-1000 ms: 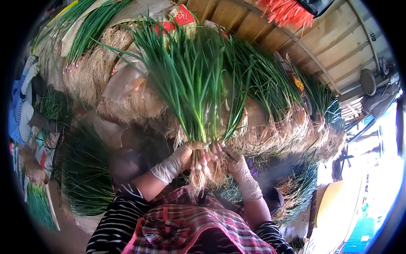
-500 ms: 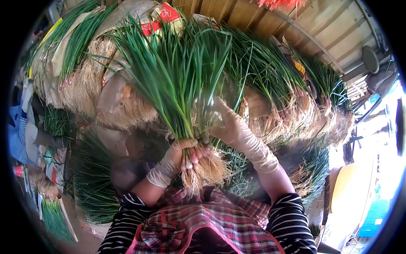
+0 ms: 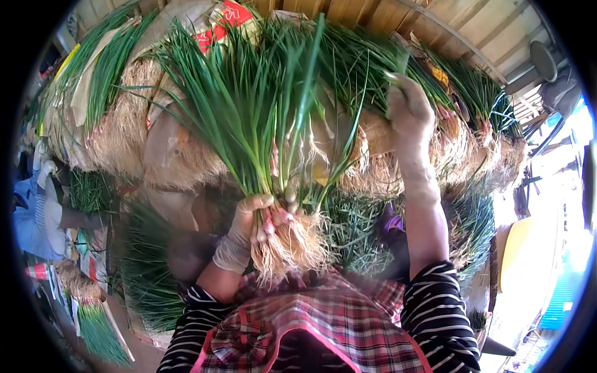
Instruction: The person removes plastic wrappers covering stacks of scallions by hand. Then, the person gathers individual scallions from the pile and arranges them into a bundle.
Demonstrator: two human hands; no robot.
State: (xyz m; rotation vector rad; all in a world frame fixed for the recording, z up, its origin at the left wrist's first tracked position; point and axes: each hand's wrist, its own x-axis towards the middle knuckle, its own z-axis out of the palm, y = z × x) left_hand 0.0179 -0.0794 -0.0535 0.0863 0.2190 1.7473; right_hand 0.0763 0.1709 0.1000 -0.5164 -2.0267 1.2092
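My left hand (image 3: 244,227), in a pale glove, is closed around a bunch of spring onions (image 3: 252,143) just above the bulbs. The leaves fan upward, and pinkish bulbs with straw-coloured roots (image 3: 289,242) hang below the fist. Off to the right and higher up, my gloved right hand (image 3: 411,105) has its fingers curled. A pale green leaf (image 3: 393,78) shows at its fingertips, blurred at the top. That hand is apart from the bunch, in front of the spring onions heaped behind.
More spring onions (image 3: 367,68) lie across sacking at the back, roots hanging toward me. Loose green leaves (image 3: 357,233) lie below my hands. At the far left another person's blue sleeve (image 3: 31,214) shows. A yellow board (image 3: 519,255) stands at the right.
My right hand has moved up and right, away from the bunch, with a leaf at its fingertips. My left hand keeps its grip and has shifted slightly left.
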